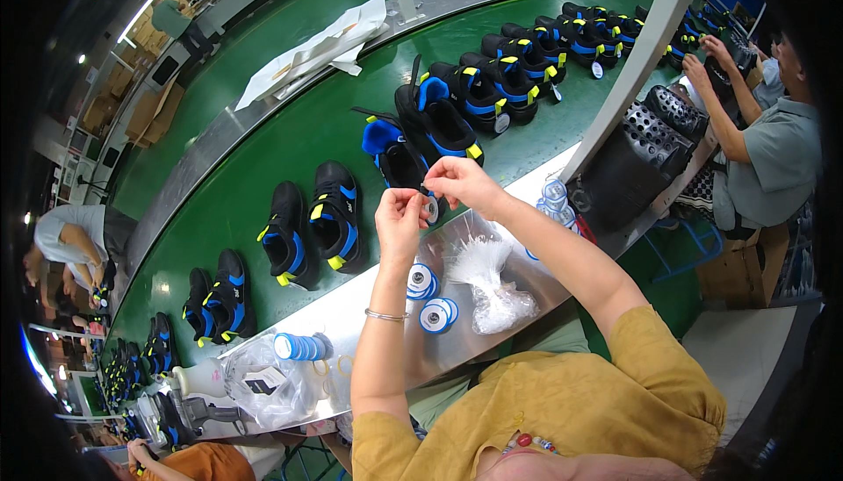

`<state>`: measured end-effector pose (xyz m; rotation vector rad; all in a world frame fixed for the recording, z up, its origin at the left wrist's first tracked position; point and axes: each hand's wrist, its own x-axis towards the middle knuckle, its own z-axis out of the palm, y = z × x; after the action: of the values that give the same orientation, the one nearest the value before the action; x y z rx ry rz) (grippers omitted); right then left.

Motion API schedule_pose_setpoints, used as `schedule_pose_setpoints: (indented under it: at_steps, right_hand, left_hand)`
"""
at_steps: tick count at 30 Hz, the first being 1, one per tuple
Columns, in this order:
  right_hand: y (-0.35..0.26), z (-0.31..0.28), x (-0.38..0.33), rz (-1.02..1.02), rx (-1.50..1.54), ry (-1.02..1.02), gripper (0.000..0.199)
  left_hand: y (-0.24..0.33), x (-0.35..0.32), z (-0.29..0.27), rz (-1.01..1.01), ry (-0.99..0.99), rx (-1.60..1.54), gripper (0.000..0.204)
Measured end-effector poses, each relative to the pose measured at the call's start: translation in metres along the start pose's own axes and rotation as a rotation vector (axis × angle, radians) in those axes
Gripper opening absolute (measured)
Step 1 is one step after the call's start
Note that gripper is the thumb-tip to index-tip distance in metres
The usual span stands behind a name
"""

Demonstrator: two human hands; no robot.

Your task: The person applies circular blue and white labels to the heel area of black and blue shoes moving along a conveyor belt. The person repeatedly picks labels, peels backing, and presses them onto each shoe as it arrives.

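Observation:
My left hand and my right hand come together over the near edge of the green belt, fingertips pinched almost against each other. Just beneath the fingers a round white tag shows; whatever fine piece they pinch is too small to make out. Right behind them stands a black shoe with a blue lining, its strap raised. On the metal ledge below my hands lie round blue-and-white tags in small stacks, beside a bundle of clear plastic tag fasteners.
Pairs of black, blue and yellow shoes line the green belt on both sides. A white post rises at right, near a black bag. Left on the ledge are a tag stack and a plastic bag. Co-workers sit nearby.

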<state>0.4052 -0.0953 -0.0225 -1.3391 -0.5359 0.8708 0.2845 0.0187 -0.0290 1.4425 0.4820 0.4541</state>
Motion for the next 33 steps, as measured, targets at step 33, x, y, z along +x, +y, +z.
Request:
schedule_pose_setpoints:
  at_steps: [33]
  right_hand:
    - [-0.006,0.034,0.012,-0.001,-0.169,-0.216,0.008]
  left_hand:
    - [-0.003,-0.011,-0.043,0.205,-0.001,0.234,0.039]
